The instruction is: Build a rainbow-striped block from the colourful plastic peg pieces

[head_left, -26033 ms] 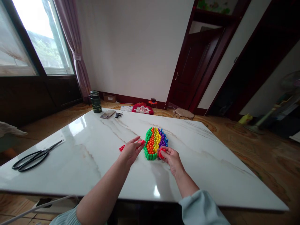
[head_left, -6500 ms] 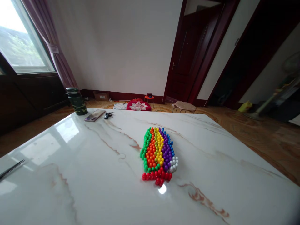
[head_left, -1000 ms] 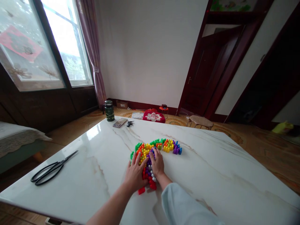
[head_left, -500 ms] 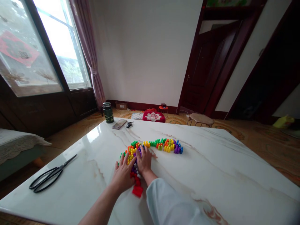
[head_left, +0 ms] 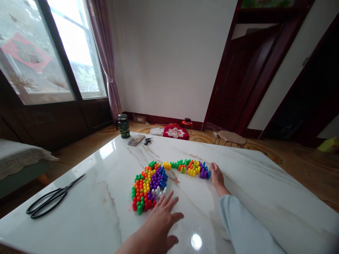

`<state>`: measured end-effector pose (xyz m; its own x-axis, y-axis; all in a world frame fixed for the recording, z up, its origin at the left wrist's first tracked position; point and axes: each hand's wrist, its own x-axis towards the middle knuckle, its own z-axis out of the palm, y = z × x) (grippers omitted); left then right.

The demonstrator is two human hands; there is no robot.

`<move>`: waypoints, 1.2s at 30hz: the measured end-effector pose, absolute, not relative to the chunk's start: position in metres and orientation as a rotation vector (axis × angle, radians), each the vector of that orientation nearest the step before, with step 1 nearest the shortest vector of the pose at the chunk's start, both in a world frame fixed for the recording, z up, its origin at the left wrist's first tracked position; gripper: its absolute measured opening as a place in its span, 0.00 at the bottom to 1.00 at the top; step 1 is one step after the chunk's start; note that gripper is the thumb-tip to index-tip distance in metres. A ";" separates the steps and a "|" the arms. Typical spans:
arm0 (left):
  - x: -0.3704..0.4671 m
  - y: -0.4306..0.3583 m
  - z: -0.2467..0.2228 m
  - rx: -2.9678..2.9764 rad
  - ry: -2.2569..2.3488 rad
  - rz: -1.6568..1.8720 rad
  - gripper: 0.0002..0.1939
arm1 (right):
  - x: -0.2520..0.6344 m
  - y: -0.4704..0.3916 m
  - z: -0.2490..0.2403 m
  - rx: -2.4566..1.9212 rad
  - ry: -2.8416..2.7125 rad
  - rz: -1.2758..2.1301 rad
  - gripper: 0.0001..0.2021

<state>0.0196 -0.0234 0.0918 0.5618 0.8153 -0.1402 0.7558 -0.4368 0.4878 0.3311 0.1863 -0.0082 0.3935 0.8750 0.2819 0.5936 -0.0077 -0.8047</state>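
Observation:
Small round-topped plastic pegs (head_left: 144, 185) in many colours stand close together in a curved band on the marble-look table (head_left: 106, 225). The wide left part has green, orange, yellow, purple, blue, red and white ones. A narrower arm of pegs (head_left: 193, 167) runs right and ends in purple and blue. My left hand (head_left: 162, 218) is open, fingers spread, just over the table by the white and red pegs; whether the fingertips touch them cannot be told. My right hand (head_left: 217, 176) rests beside the blue end pegs, fingers stretched out and holding nothing visible.
Black-handled scissors (head_left: 55, 197) lie at the left of the table. Near the far left corner are a green flask (head_left: 123, 126), a phone (head_left: 136, 140) and keys (head_left: 148, 140). Beyond the table stand a round stool (head_left: 230, 137) and a red cushion (head_left: 175, 132).
Both hands have come off the left part of the pegs, uncovering it. My right hand moved right to the blue end; my left hand moved toward me and to the right, its fingers spreading.

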 end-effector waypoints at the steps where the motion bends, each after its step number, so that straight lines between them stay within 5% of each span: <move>1: 0.021 -0.023 0.091 2.291 1.238 0.127 0.32 | 0.330 0.193 -0.010 -1.683 -1.344 0.418 0.41; 21: 0.005 -0.010 0.049 2.396 1.393 -0.002 0.37 | 0.121 0.190 -0.007 -1.504 -1.732 0.465 0.27; 36: 0.003 -0.012 0.059 2.437 1.338 0.048 0.37 | 0.093 0.137 -0.009 -1.630 -1.488 0.534 0.38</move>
